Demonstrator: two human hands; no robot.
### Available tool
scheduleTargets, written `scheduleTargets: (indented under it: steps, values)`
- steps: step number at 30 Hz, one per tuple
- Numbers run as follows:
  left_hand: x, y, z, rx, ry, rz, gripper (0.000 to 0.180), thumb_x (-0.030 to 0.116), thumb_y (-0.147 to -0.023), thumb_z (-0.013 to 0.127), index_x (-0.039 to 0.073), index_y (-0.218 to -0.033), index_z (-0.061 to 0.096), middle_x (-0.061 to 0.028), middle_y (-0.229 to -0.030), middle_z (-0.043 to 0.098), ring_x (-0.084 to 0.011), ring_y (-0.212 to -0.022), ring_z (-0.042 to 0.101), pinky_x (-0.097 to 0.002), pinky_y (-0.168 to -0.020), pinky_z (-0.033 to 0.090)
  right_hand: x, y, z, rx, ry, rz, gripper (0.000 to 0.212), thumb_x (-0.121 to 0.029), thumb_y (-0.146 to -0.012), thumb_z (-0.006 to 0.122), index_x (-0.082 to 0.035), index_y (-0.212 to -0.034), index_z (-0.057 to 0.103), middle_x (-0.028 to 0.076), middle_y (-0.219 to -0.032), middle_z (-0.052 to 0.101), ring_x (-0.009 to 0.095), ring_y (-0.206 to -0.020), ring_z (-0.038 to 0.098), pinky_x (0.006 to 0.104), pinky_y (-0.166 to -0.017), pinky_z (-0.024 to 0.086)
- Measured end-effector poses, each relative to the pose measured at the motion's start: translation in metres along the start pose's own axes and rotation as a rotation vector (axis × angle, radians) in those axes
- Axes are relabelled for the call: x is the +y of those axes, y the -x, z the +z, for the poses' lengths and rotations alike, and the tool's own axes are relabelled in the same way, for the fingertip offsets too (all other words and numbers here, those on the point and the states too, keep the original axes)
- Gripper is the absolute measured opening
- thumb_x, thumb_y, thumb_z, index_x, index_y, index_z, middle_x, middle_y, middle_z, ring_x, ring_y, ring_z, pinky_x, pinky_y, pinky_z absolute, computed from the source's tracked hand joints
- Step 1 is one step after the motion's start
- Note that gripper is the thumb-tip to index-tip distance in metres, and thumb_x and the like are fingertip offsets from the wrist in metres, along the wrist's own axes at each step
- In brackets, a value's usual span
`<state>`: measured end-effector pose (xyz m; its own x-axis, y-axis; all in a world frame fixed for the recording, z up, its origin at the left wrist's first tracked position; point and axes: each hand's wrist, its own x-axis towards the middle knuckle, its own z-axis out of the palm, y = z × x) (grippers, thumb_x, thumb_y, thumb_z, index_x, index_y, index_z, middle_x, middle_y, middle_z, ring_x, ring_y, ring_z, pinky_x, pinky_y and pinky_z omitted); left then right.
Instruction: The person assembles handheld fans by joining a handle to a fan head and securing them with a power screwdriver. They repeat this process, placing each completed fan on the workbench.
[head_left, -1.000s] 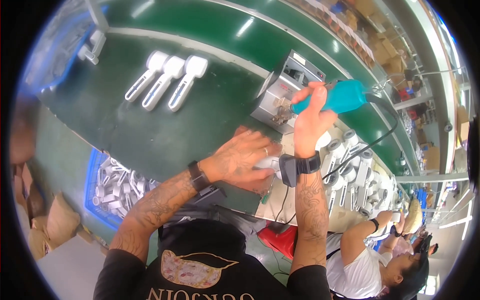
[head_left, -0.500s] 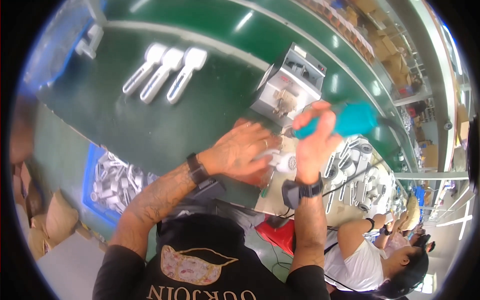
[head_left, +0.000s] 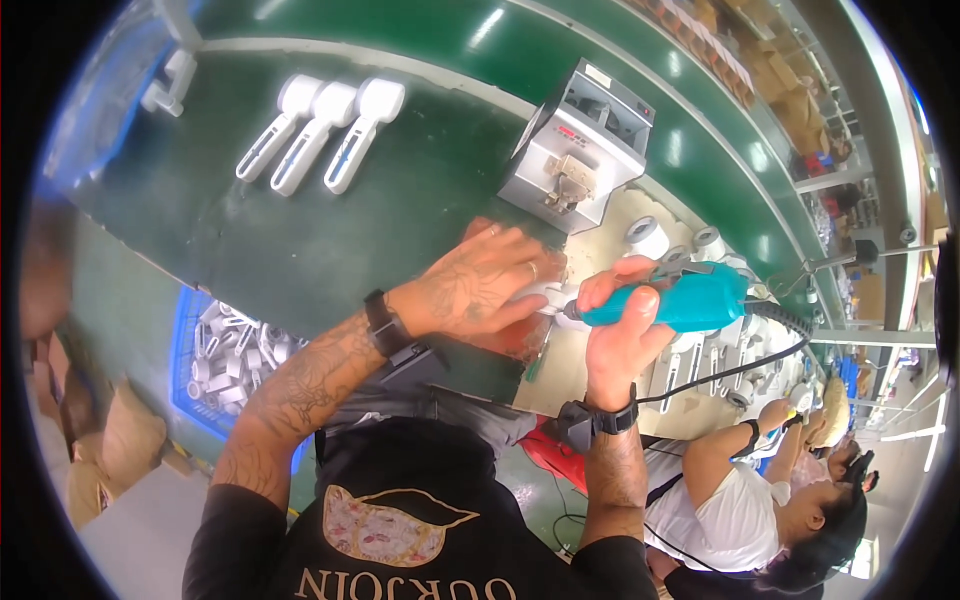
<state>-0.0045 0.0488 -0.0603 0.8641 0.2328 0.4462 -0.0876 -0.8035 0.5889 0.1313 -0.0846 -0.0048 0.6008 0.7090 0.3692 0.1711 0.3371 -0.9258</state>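
My right hand (head_left: pixel 620 330) is wrapped round a teal electric screwdriver (head_left: pixel 690 302), which lies almost level. Its narrow tip reaches left to a white plastic part (head_left: pixel 546 296). My left hand (head_left: pixel 480 280) is closed over that part and hides most of it; whether the tip touches it is hard to tell. Beneath the left hand shows a reddish flat piece (head_left: pixel 512 340). Three white long-handled housings (head_left: pixel 324 132) with round heads lie side by side on the green bench mat (head_left: pixel 400 190), toward the far left.
A grey boxy machine (head_left: pixel 580 150) stands beyond my hands. Several white housings (head_left: pixel 690 355) crowd the bench at the right, under the screwdriver's cable (head_left: pixel 735 370). A blue crate (head_left: pixel 185 385) of white parts sits low at the left. A co-worker in white (head_left: pixel 725 500) works at the right.
The screwdriver has shifted down and slightly left in view, and its tip now sits closer to the white part. My left hand stays closed around that part.
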Motion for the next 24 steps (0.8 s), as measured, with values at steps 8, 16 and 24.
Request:
scheduleTargets:
  steps: [8, 16, 24]
  values:
    - [-0.002, -0.005, -0.002, -0.065, -0.039, -0.012, 0.036, 0.026, -0.094, 0.062, 0.008, -0.126, 0.066, -0.0089, -0.125, 0.06, -0.0308, -0.112, 0.054, -0.043, -0.102, 0.041, 0.01, 0.0, 0.001, -0.035, -0.068, -0.004, 0.042, -0.042, -0.103, 0.059, -0.002, -0.102, 0.049, 0.009, -0.073, 0.054, 0.021, -0.062, 0.055, 0.0365, -0.06, 0.048]
    - [-0.007, -0.007, -0.009, -0.047, -0.083, 0.024, 0.039, 0.028, -0.092, 0.066, 0.007, -0.125, 0.064, -0.0118, -0.134, 0.059, -0.0309, -0.113, 0.057, -0.0456, -0.098, 0.044, 0.011, 0.002, 0.007, 0.048, -0.057, 0.047, 0.045, -0.045, -0.104, 0.058, 0.0, -0.104, 0.052, 0.009, -0.073, 0.054, 0.02, -0.063, 0.055, 0.0353, -0.06, 0.048]
    - [0.015, 0.036, -0.03, 0.184, -0.061, -0.002, 0.027, 0.02, -0.087, 0.073, 0.011, -0.112, 0.07, -0.0111, -0.112, 0.07, -0.0321, -0.102, 0.069, -0.0414, -0.086, 0.057, -0.049, 0.043, -0.008, 0.13, -0.155, -0.08, 0.066, -0.073, -0.093, 0.053, -0.008, -0.104, 0.051, 0.001, -0.062, 0.045, 0.014, -0.05, 0.044, 0.029, -0.048, 0.037]
